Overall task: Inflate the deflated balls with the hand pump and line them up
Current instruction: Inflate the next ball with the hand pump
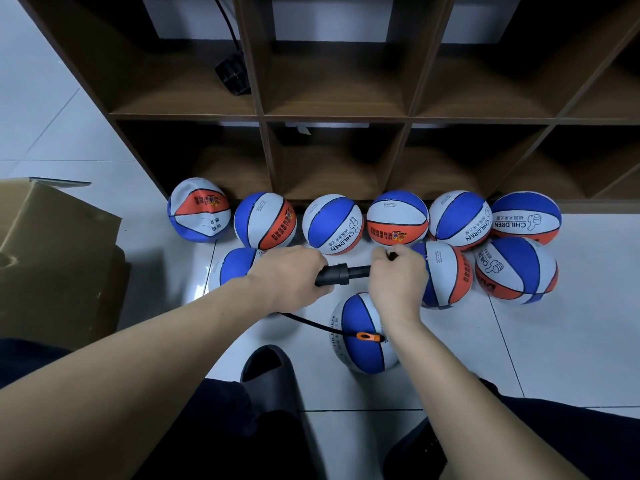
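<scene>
Balls [332, 224] crowd the shelf [332, 116] foot; right floor [571, 341] open

The pump [341, 273] I grip is matt black plastic, its hose [313, 323] dull rubber ending in a glossy orange plastic clip [367, 337]. The ball [363, 336] below looks like smooth rubber with a faint sheen. It sits on glossy pale floor tiles [554, 341], before a matt dark wood-grain shelf [332, 116] and beside a rough brown cardboard box [59, 251].
</scene>
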{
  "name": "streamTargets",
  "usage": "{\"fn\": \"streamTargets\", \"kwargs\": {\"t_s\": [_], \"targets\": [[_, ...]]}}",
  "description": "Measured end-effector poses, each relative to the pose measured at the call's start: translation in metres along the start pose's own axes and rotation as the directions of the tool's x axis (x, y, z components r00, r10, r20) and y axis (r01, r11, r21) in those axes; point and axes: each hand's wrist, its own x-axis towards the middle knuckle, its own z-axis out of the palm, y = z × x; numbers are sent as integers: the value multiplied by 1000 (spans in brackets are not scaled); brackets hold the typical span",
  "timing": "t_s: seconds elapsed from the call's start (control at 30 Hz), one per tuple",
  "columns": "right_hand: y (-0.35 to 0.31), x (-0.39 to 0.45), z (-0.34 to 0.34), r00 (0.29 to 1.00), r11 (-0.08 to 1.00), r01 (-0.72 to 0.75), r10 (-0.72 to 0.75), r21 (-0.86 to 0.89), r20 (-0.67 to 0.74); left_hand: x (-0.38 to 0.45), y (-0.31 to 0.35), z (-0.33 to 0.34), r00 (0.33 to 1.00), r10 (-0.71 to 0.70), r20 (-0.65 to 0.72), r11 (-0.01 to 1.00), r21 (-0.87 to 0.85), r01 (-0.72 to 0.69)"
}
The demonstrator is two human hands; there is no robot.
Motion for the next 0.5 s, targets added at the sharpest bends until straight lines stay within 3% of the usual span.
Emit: {"fn": "streamTargets", "kwargs": {"t_s": [0.23,0.5], "targets": [[-7,-22,14,994,999,22,-18,-37,111,0,7,1,1000,16,-14,1000,10,-16],[-3,-4,6,977,996,-63,49,60,205,3,5,2,1000,24,8,999,-45,-23]]}}
